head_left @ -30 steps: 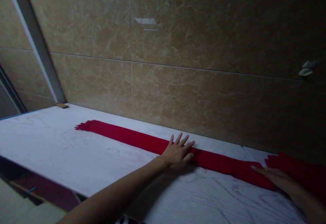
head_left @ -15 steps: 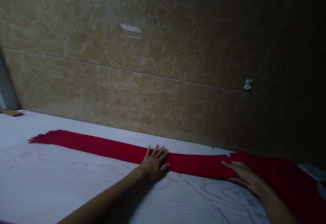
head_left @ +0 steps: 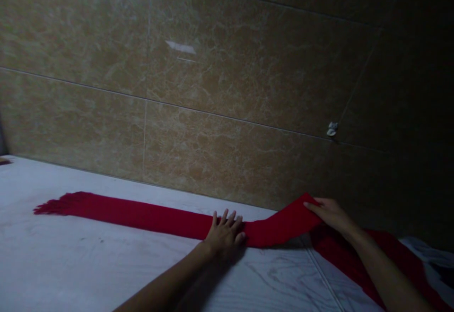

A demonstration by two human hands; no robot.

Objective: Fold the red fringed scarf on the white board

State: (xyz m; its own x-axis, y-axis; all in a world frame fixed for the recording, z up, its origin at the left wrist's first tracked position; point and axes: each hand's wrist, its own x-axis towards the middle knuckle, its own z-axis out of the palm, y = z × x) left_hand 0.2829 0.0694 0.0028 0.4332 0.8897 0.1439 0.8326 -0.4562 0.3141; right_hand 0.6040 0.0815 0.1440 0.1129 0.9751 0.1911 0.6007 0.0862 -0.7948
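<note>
A long red scarf (head_left: pixel 142 215) with a fringed left end lies as a narrow strip on the pale wood-grained table (head_left: pixel 117 279). My left hand (head_left: pixel 227 234) rests on it near the middle, fingers spread and palm down. To the right, my right hand (head_left: pixel 329 215) grips the scarf between thumb and fingers and holds that part raised off the table. Beyond this grip, more red cloth hangs down and spreads out under my right forearm, partly hidden by it.
Behind the table stands a brown marbled tile wall (head_left: pixel 213 160) with a small white fitting (head_left: pixel 332 129). A seam (head_left: pixel 324 274) crosses the table on the right. Pale cloth (head_left: pixel 422 253) lies at the far right, and a small brownish piece (head_left: pixel 4 161) at the left edge.
My right hand has lifted its part of the scarf up off the table. My left hand stays flat on the strip, slightly further right in view. The camera has shifted a little.
</note>
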